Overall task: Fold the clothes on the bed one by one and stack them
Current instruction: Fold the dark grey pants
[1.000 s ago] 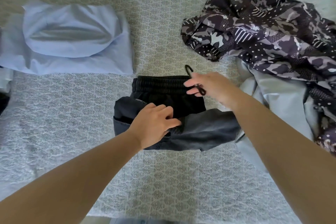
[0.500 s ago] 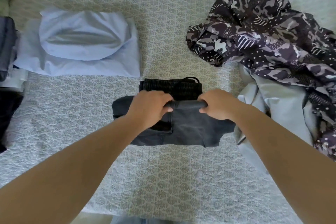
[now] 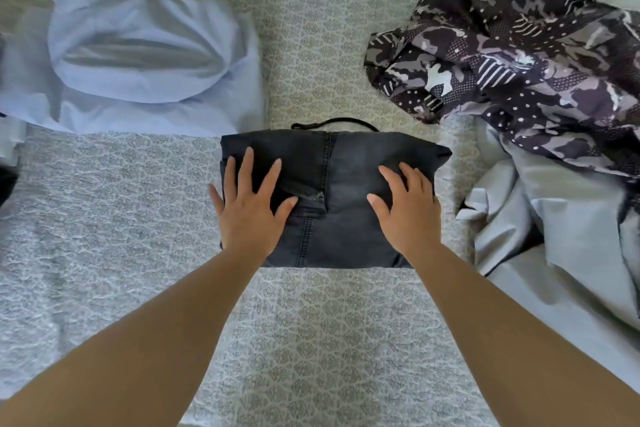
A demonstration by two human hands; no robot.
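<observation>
A dark grey folded garment (image 3: 349, 184) lies as a compact rectangle in the middle of the bed, with a black drawstring loop (image 3: 334, 122) poking out at its far edge. My left hand (image 3: 247, 204) rests flat on its left half, fingers spread. My right hand (image 3: 405, 208) lies flat on its right half, fingers apart. Neither hand grips the cloth. A folded pale blue garment (image 3: 138, 59) sits at the far left.
A crumpled camouflage-print garment (image 3: 519, 45) lies at the far right on top of a loose light blue garment (image 3: 561, 239). More folded clothes (image 3: 7, 156) show at the left edge. The patterned bedspread (image 3: 311, 340) covers the bed.
The lower half of the dark garment was folded up over its black waistband. Both hands went from pinching the fold edge to lying flat on top.
</observation>
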